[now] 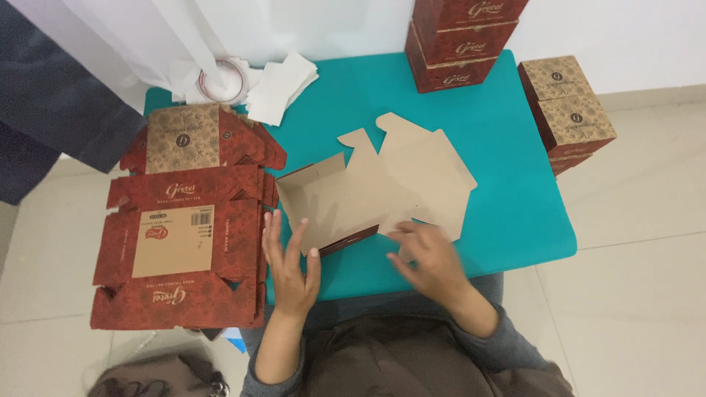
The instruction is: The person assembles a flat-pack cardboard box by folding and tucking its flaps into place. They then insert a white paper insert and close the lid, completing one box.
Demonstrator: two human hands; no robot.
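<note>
Hands folding a carton blank [375, 184] on a teal table [507, 147].
Left hand [290, 268], fingers loose, touches its near-left flap; right hand [426, 257] presses flat on its near edge; red blank stack [184, 242] lies left of it.

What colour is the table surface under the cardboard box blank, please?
The table is teal, seen in the head view; the box blank on it shows plain brown.

On the teal tabletop [507, 169] lies an unfolded cardboard box blank [382, 184], brown inside up. The left hand [290, 268] presses its near left flap with spread fingers; the right hand [430, 257] rests on its near right edge. A stack of flat red blanks [184, 228] lies left, and assembled red boxes [460, 40] stand at the far edge.
</note>
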